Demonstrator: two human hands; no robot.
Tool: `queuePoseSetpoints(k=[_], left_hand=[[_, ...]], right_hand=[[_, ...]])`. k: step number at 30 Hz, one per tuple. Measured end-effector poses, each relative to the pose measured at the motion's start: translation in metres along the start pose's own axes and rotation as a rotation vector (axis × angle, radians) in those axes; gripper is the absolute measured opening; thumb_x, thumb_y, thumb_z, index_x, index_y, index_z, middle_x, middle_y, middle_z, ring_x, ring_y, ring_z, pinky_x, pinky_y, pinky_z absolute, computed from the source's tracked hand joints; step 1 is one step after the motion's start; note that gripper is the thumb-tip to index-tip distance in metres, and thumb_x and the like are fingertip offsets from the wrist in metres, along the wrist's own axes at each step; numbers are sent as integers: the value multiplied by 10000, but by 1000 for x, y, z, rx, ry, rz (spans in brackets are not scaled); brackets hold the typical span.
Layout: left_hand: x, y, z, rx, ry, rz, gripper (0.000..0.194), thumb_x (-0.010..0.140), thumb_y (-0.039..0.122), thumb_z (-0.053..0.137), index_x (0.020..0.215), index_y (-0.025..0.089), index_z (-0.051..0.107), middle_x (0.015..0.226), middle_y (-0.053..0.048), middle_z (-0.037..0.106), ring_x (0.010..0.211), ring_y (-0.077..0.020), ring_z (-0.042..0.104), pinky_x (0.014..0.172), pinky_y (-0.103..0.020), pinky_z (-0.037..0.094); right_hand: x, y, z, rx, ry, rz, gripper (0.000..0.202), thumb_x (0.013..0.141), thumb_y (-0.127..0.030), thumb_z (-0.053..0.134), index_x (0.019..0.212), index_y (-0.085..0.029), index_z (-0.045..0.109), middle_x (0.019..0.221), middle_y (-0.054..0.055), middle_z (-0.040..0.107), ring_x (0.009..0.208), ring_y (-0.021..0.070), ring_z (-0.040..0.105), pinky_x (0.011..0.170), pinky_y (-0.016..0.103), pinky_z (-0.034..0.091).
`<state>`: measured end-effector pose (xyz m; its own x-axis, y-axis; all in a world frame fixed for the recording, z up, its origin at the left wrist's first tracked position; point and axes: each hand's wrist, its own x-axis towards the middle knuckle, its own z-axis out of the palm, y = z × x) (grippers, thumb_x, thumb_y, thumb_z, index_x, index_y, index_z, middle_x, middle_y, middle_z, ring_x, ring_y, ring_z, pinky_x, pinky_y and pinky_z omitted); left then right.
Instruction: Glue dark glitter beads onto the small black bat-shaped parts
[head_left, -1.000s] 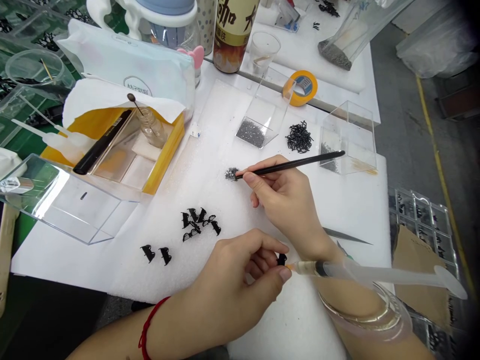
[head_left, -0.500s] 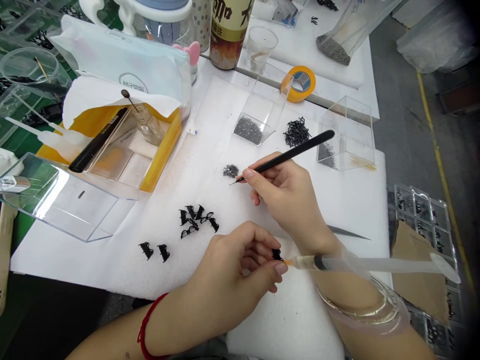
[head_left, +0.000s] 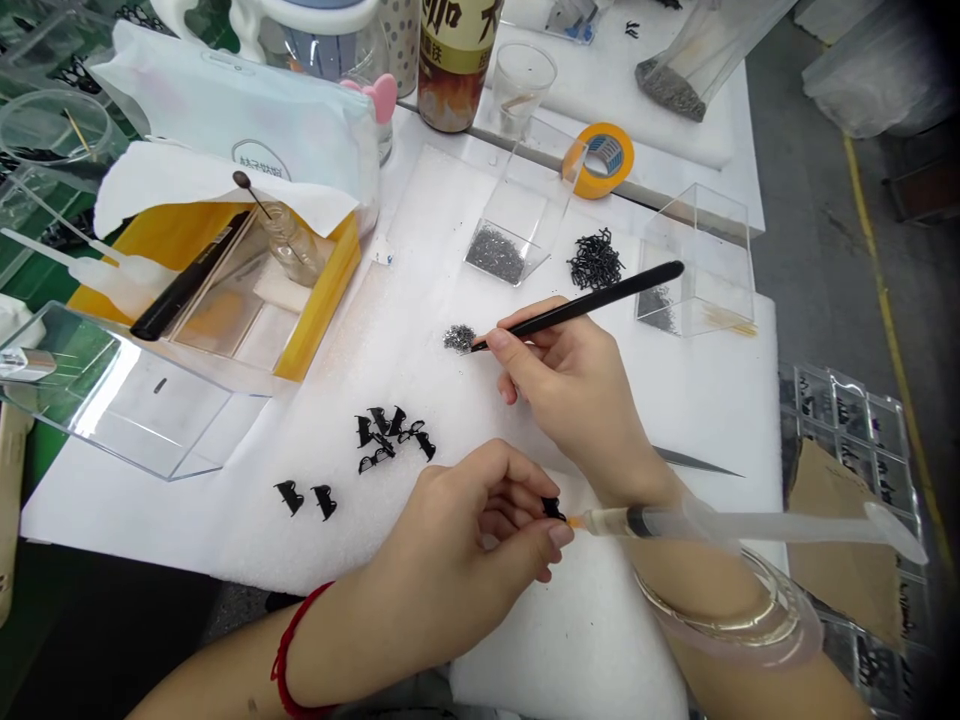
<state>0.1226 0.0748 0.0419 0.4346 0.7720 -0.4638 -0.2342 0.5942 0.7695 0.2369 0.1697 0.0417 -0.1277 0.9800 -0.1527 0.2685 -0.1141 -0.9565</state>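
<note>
My right hand (head_left: pixel 574 390) grips a slim black pen-shaped tool (head_left: pixel 600 300). Its fine tip is at the edge of a small pile of tiny shiny metal pieces (head_left: pixel 459 337). Closer to me, my left hand (head_left: pixel 480 540) pinches a small black part (head_left: pixel 553 508) between thumb and fingertips. A clear syringe (head_left: pixel 720 527) with an orange tip extends from beside those fingertips across my right wrist; I cannot tell whether the left fingers also hold it. Several similar black parts (head_left: pixel 386 437) lie left of my hands, with two apart from the group.
Clear boxes of dark grains (head_left: pixel 495 252), a heap of black pieces (head_left: pixel 595 260) and orange tape (head_left: pixel 600 160) lie farther back. An open clear case (head_left: pixel 187 440) and a yellow-sided tray (head_left: pixel 319 300) are left. Pointed metal tweezers (head_left: pixel 697 461) lie beyond my right wrist.
The black tool's tip has moved slightly up to the edge of the shiny pile. My left hand keeps its pinch on the black part; the view has shifted slightly.
</note>
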Motion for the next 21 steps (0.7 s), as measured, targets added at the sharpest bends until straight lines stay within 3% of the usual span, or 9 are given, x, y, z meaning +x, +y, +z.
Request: queuePoseSetpoints(k=[16,21], left_hand=[[0,1,-1,104,1,31,116,826,220,651,908,197,572,767,26,623,638,-85,603,608,-210,514],[-1,1,-2,119,-1,37,130,822,217,660,913,197,569,769,28,624,641,-78,612,597,-189,503]], right_hand=[[6,5,3,22,-1,-55,80,845,-166,643,817,-170,569,736,-11,665,398,44,481,375,214,381],[3,2,-2,42,-112,-25,105,851,-149,634,805,-180,545,717,-15,657,445,58,491,402,221,397]])
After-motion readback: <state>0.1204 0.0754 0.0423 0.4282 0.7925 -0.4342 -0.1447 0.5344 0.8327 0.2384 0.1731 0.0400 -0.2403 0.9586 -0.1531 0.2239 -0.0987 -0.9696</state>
